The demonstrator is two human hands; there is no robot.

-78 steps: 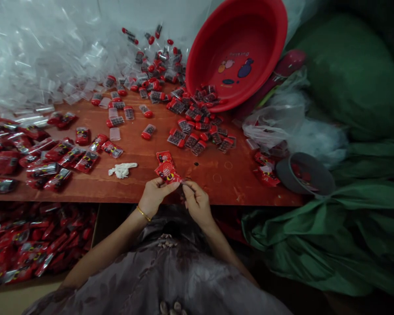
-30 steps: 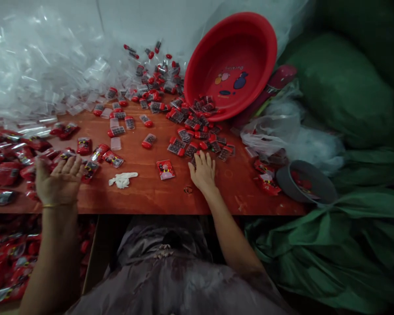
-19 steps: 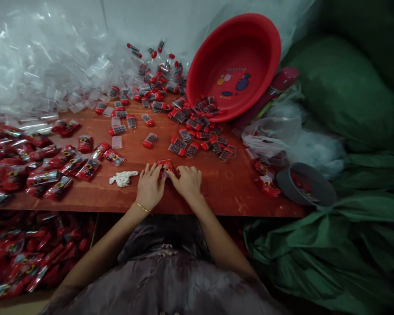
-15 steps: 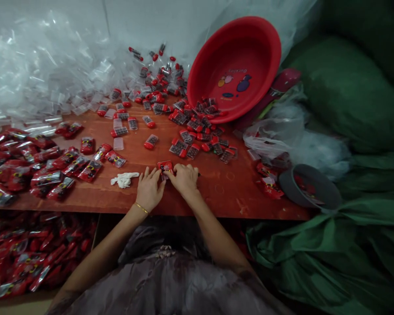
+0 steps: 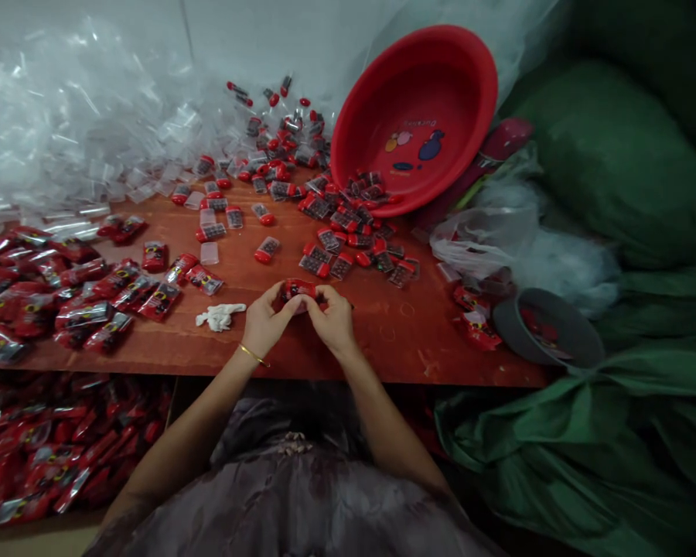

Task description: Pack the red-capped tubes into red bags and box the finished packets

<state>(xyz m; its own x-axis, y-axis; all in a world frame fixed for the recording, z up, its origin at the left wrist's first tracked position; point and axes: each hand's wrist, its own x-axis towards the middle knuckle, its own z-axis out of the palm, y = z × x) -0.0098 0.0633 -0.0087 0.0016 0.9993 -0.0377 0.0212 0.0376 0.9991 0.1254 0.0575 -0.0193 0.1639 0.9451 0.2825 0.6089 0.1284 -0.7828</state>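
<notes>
Both my hands grip one small red printed packet [image 5: 298, 288] just above the table's front part. My left hand [image 5: 265, 319], with a gold bangle at the wrist, holds its left end; my right hand [image 5: 332, 319] has the right end. The two thumbs meet on the packet's near side and cover part of it. Left of my left hand lies a crumpled white scrap [image 5: 220, 317]. Beyond my hands are several small clear cases with red caps [image 5: 267, 250] and dark contents. Finished-looking red packets [image 5: 159, 302] in clear wrap lie in a heap to the left.
A red basin [image 5: 423, 100] leans tilted at the back, cases spilling at its lip. Clear plastic sleeves [image 5: 93, 116] pile up at back left. A grey bowl [image 5: 548, 329] and plastic bag [image 5: 487, 240] stand right. Below the table's left edge, a box holds many red packets [image 5: 63, 441].
The packet lay flatter with my fingers over it; now it is tilted up between both hands. My fingers have curled around its ends and my thumbs have come together.
</notes>
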